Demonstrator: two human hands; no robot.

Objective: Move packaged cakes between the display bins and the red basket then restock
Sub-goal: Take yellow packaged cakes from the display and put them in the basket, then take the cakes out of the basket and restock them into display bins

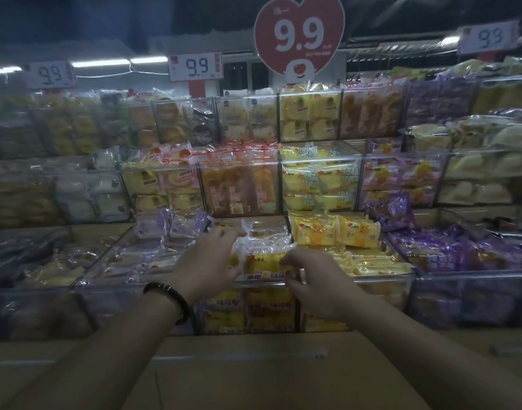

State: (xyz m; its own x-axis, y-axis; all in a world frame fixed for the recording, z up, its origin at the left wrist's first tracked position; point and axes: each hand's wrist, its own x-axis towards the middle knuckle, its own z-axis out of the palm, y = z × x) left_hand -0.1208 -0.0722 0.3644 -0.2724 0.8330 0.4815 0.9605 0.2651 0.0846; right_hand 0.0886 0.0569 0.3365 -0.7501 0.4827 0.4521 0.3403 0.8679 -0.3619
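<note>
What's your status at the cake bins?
Left hand touches yellow cake packs, front bin. Right hand pinches same packs. Red basket not in view.

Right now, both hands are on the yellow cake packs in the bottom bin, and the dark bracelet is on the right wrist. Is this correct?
Not fully. The dark bracelet is on the left wrist, not the right; the head view shows it. The rest stands: the left hand and the right hand are both on the yellow cake packs in the bottom bin.
</note>
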